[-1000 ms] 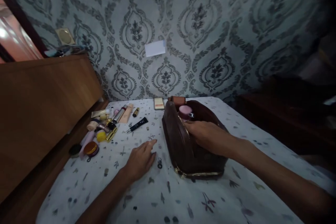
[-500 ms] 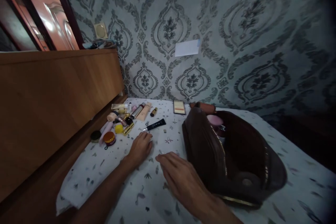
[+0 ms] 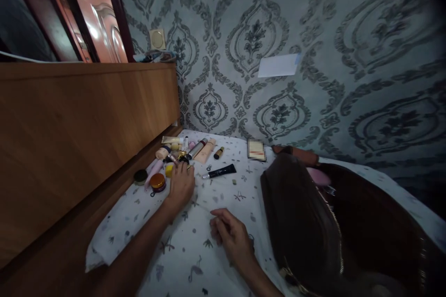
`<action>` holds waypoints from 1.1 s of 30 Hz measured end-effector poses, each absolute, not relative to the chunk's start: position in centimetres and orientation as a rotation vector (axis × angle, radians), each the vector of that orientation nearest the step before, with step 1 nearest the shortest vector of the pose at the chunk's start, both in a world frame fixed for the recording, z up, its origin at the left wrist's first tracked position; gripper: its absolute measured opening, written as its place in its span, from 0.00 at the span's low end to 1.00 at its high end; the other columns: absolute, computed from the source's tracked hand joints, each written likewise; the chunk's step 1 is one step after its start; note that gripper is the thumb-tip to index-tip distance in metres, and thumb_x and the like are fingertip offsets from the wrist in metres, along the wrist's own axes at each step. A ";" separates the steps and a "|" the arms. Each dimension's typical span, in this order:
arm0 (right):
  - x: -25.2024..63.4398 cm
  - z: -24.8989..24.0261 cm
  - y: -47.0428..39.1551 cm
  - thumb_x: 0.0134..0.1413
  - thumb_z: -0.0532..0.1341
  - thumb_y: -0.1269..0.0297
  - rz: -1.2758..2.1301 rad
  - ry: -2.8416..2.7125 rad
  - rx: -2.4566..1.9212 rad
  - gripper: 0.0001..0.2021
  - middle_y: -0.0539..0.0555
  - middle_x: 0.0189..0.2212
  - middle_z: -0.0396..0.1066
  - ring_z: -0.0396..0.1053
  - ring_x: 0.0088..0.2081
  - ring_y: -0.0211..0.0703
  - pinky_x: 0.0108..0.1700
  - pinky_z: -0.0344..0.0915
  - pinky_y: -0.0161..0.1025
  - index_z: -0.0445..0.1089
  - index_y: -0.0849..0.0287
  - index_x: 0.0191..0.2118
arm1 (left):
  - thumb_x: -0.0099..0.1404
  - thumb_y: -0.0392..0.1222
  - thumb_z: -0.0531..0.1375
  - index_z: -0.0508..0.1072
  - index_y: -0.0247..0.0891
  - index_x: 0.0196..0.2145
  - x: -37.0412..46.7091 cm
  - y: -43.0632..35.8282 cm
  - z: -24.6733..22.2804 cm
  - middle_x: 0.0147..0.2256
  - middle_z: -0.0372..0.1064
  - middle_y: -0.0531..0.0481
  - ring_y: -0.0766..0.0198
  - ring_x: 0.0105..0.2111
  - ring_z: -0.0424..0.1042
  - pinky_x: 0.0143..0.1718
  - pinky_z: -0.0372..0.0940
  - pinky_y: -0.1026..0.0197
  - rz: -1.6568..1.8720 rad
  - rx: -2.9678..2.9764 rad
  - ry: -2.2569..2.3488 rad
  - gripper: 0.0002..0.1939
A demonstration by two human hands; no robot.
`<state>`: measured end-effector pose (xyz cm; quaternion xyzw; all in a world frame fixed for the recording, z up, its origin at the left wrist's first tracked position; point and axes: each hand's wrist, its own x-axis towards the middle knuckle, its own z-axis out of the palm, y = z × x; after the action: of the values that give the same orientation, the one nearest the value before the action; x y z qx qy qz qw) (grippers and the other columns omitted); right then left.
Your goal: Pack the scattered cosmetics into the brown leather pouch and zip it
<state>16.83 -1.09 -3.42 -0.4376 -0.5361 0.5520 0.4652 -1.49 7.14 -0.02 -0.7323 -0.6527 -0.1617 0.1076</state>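
My left hand (image 3: pixel 181 183) is over the near side of the cosmetics, palm down, its slightly spread fingertips on or just above a gold tube (image 3: pixel 189 166), mostly covered. Beside it are a yellow-lidded jar (image 3: pixel 169 170) and an orange-lidded jar (image 3: pixel 158 182). A black squeeze tube (image 3: pixel 219 172) lies to its right. My right hand (image 3: pixel 230 234) hovers low over the patterned sheet (image 3: pixel 195 250), fingers loosely bent, the index finger pointing left, and nothing visible in it. On the right stands a dark brown bag (image 3: pixel 299 213), unzipped, with a pink item (image 3: pixel 318 176) inside.
Farther back lie a beige tube (image 3: pixel 205 151), a silver tube (image 3: pixel 197 148), a small dark bottle (image 3: pixel 219 152) and a blurred palette (image 3: pixel 256 150). A brown case (image 3: pixel 296 154) rests behind the bag. A wooden panel (image 3: pixel 104 125) borders the left side; patterned wallpaper (image 3: pixel 223 55) rises behind.
My left hand has moved left and forward onto the cosmetics. My right hand has gone from flat to loosely bent. The view has turned left, shifting the bag right in the picture.
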 end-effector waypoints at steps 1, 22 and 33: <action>16.9 -3.4 -1.2 0.50 0.63 0.43 1.353 -1.323 -1.078 0.22 0.53 0.25 0.71 0.67 0.22 0.40 0.24 0.62 0.36 0.71 0.60 0.36 | 0.67 0.33 0.56 0.67 0.30 0.55 -1.8 7.3 -0.1 0.58 0.64 0.29 0.40 0.62 0.57 0.61 0.50 0.35 -0.460 -2.129 -1.946 0.18; 17.2 -3.5 -0.9 0.51 0.59 0.35 1.418 -1.413 -1.095 0.29 0.53 0.27 0.69 0.65 0.24 0.40 0.25 0.60 0.36 0.71 0.61 0.38 | 0.69 0.47 0.61 0.70 0.37 0.54 -6.4 11.3 2.1 0.53 0.69 0.43 0.55 0.49 0.72 0.49 0.70 0.47 -0.324 -2.253 -2.094 0.19; 17.2 -3.3 -0.9 0.54 0.59 0.41 1.401 -1.438 -1.073 0.23 0.51 0.24 0.69 0.65 0.23 0.39 0.24 0.60 0.36 0.70 0.60 0.37 | 0.70 0.47 0.60 0.68 0.37 0.56 -12.1 16.4 5.1 0.56 0.67 0.42 0.52 0.52 0.71 0.51 0.69 0.44 -0.192 -1.782 -2.423 0.20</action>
<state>17.16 -0.91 -3.29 -0.4279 -0.5735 0.5587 0.4193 -12.13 16.36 5.10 -0.5899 -0.8024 -0.0637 0.0639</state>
